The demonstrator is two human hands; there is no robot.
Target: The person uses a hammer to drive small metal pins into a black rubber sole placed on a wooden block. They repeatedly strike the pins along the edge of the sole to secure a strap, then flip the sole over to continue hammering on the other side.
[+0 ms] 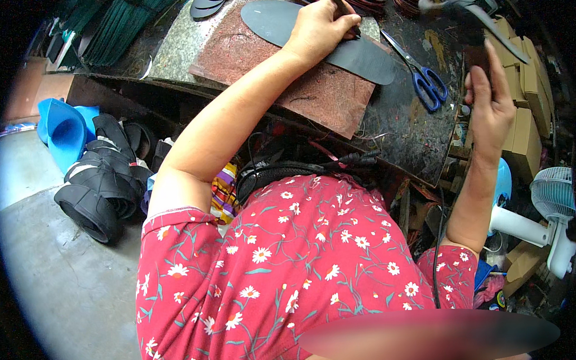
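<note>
My left hand point(317, 30) grips a dark pen point(339, 3) and leans over a long black shoe-sole piece point(266, 19), the pen's tip close to its surface. The piece lies across a worn reddish board point(232, 45) on the dark workbench. Blue-handled scissors point(416, 74) lie partly spread just right of the board. My right hand point(493, 100) is raised past the bench's right side, fingers stretched upward, nothing plainly held. Close beyond its fingertips is a curved dark grey strip point(495, 33); whether they touch, I cannot tell.
Stacked dark sole pieces point(209, 4) line the back of the bench point(420, 147). Cardboard boxes point(521, 134) and a white fan point(546, 203) stand at the right. Black shoe-like items point(101, 186) and a blue container point(64, 130) sit at the left. A cord hangs beside my right arm.
</note>
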